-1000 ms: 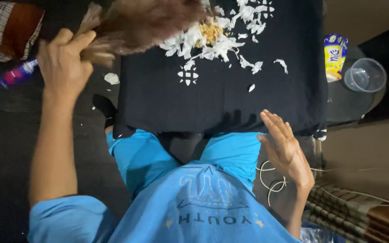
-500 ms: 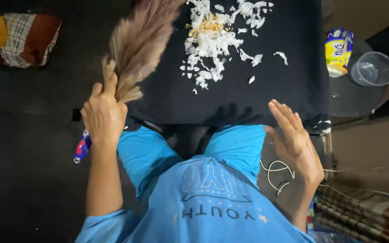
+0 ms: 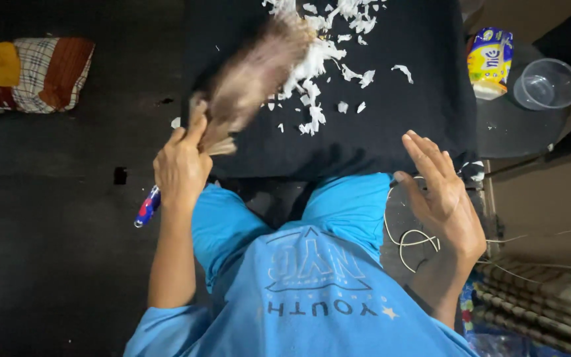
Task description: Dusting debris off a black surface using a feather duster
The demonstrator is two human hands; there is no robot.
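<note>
My left hand (image 3: 181,168) grips a grass broom (image 3: 252,79) near the base of its brown bristles; its blue and red handle end sticks out below my wrist. The blurred bristles lie across the left part of a black cloth-covered surface (image 3: 404,125), touching a scatter of white paper scraps (image 3: 318,66). My right hand (image 3: 441,195) hovers open, fingers spread, at the near right edge of that surface, holding nothing. I wear a blue shirt and blue trousers.
A yellow and blue packet (image 3: 489,61) and a clear plastic cup (image 3: 548,83) stand on a small dark table at the right. A checked cushion (image 3: 31,74) lies at the far left on the dark floor. A white cord (image 3: 410,239) and striped fabric (image 3: 543,297) lie by my right side.
The broom swung from upright at the left onto the black surface, sweeping rightward into the scraps. My left hand shifted a little right. My right hand stayed near the edge.
</note>
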